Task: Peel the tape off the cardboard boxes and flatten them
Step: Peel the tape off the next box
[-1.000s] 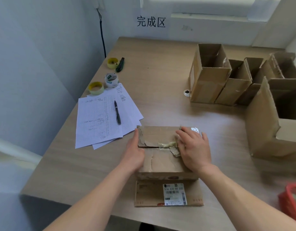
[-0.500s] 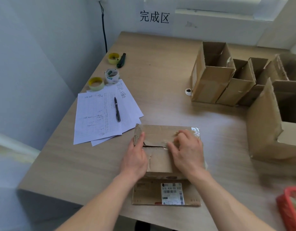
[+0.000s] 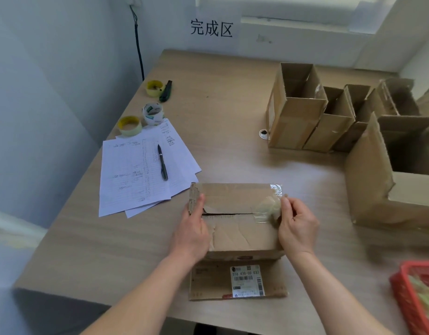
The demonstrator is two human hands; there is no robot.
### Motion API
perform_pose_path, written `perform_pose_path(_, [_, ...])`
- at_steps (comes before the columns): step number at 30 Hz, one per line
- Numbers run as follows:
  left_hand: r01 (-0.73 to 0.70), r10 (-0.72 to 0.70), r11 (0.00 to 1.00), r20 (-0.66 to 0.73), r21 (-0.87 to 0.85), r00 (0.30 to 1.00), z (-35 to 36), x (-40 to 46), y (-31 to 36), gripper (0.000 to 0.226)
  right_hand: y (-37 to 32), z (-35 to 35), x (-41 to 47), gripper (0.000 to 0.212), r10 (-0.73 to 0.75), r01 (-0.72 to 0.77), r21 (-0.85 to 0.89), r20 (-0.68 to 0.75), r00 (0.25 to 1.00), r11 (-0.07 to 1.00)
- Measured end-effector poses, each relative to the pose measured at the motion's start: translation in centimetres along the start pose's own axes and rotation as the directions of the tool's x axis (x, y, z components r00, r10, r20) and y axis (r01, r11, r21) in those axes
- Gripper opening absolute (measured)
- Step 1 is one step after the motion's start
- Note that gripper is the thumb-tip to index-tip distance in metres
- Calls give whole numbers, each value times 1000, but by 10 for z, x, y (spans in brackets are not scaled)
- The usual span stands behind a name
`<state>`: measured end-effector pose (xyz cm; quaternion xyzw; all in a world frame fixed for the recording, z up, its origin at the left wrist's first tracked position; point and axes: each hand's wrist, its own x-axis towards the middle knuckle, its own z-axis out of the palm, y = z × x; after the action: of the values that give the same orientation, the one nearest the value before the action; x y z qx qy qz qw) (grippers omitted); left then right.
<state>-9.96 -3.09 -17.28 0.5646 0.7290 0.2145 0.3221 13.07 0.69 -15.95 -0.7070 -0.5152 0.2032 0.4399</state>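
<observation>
at the left of the wooden table (image 3: pixel 228 97) lie lined sheets of paper (image 3: pixel 136 172) with a black pen (image 3: pixel 162 163) on top. the left hand (image 3: pixel 191 228) presses on the left end of the cardboard box (image 3: pixel 235 228), fingers straight and together. the box sits at the near middle of the table, worn and creased, its two top flaps meeting along a dark seam with torn edges, its near flap lying flat and bearing a white barcode label (image 3: pixel 247 281). the right hand (image 3: pixel 296 228) pinches a crumpled strip of clear tape (image 3: pixel 269 209) at the box's right end, fingers curled on it. open boxes (image 3: pixel 312 122) stand at far right.
</observation>
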Motion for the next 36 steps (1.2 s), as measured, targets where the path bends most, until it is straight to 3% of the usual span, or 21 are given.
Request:
perform_pose_path(6, [10,-11,998,-20,-54,1000,-11,-22,-6,60,-13,-1,-8,46,-8,10,-20,108,994,1000])
perform_pose_path(9, [79,-86,991,-57,-110,995,-20,-46,-15,60,-25,6,-28,41,-103,130,-103,230,968,986])
perform_pose_path(13, [203,-211,976,-117,-75,970,-25,-52,-10,57,-25,23,-42,55,-199,290,-288,308,930,913])
perform_pose_path(17, [263,-268,963,-200,-51,942,-20,-46,2,45,-24,25,-38,38,-251,330,-279,284,926,902])
perform_pose_path(19, [260,-257,965,-236,-18,937,-15,-47,0,40,-15,20,-33,34,-162,206,-211,208,965,956])
perform_pose_path(20, [253,-246,967,-252,-1,936,-13,-48,-1,39,-10,17,-28,38,-39,61,-155,143,989,986])
perform_pose_path(22, [244,-229,970,-277,20,933,-10,-48,-4,37,-4,12,-20,51,247,-247,-3,50,968,969])
perform_pose_path(23, [241,-224,970,-282,27,933,-9,-47,-6,37,-3,11,-20,55,324,-326,39,50,945,945])
perform_pose_path(26, [230,-207,972,-281,47,937,-7,-45,-9,37,-3,13,-18,59,382,-387,46,86,920,921])
perform_pose_path(29, [216,-188,974,-280,73,942,-5,-45,-9,36,-2,14,-15,58,527,-533,71,84,846,843])
perform_pose_path(32, [210,-178,974,-283,88,942,-5,-44,-11,36,-6,10,-13,81,642,-658,141,142,753,740])
perform_pose_path(36, [209,-171,972,-287,104,943,-4,-43,-13,34,-10,2,-13,103,523,-537,105,136,842,837])
